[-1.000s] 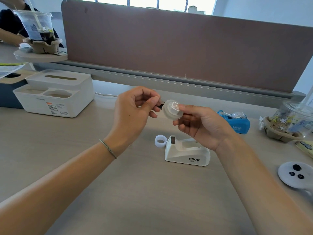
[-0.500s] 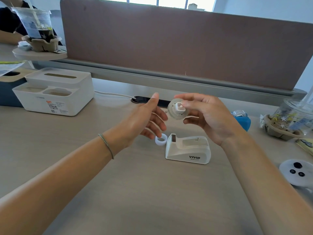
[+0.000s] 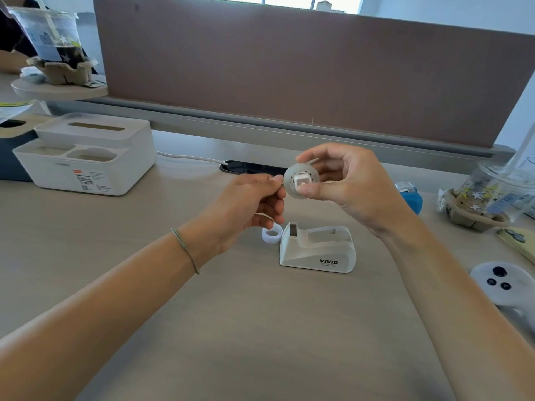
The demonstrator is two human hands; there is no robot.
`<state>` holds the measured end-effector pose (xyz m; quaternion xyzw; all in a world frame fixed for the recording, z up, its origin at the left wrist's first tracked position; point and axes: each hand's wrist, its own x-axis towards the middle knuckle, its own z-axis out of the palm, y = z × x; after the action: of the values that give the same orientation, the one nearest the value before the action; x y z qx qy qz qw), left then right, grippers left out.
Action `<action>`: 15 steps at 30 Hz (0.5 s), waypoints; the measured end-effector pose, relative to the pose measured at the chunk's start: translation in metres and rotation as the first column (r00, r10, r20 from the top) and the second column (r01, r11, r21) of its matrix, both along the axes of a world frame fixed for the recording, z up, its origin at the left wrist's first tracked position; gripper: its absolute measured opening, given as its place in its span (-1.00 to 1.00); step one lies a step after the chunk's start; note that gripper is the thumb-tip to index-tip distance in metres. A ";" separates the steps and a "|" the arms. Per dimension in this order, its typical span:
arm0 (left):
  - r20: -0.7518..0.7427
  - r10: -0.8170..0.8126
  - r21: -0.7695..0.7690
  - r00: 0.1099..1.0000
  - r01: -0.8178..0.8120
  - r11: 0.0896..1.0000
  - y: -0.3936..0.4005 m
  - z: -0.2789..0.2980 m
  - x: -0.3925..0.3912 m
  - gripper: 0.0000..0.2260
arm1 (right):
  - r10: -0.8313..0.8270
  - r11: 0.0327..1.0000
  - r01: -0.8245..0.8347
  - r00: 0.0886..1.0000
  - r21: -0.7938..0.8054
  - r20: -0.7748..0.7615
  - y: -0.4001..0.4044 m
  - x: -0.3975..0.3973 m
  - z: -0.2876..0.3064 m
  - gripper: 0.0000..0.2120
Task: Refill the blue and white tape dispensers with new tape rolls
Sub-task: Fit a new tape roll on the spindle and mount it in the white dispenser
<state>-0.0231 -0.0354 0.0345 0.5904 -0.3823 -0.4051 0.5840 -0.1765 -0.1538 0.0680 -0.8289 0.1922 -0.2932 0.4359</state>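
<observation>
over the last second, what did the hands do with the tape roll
The left hand let go of the tape roll, opened and drew back, then returned to pinch at its left edge. The right hand kept holding it, raising it slightly. The white dispenser, empty core and blue dispenser stayed put.

The tape roll (image 3: 301,180) in my fingers (image 3: 308,191) looks translucent and glossy; the white dispenser (image 3: 318,250) is smooth matt plastic, the desk (image 3: 260,328) pale matt wood-grain.

"VIVID" is printed in black on the white tape dispenser's (image 3: 318,248) side.
</observation>
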 end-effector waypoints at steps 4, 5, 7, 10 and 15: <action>0.266 0.024 0.035 0.964 -0.034 0.999 0.001 0.003 -0.009 -0.71 | -0.030 0.996 0.023 0.996 -0.085 -0.081 0.002 -0.014 -0.003 -0.67; 0.332 0.032 0.031 0.943 -0.044 0.999 0.000 0.001 -0.012 -0.72 | -0.038 0.994 0.028 0.995 -0.103 -0.097 0.002 -0.018 -0.006 -0.67; 0.448 0.061 0.007 0.892 -0.072 0.997 -0.002 -0.004 -0.017 -0.71 | -0.056 0.992 0.042 0.991 -0.121 -0.119 0.001 -0.029 -0.011 -0.68; 0.544 0.116 -0.023 0.831 -0.124 0.992 -0.006 -0.010 -0.026 -0.70 | -0.074 0.992 0.059 0.989 -0.115 -0.130 -0.003 -0.045 -0.015 -0.68; 0.627 0.141 0.007 0.766 -0.187 0.982 -0.019 -0.004 -0.044 -0.72 | -0.103 0.991 0.089 0.984 -0.099 -0.146 -0.012 -0.057 -0.024 -0.67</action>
<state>-0.0670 -0.0542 0.0301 0.7422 -0.4863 -0.1474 0.4370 -0.2338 -0.1655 0.0439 -0.8577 0.2505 -0.2592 0.3666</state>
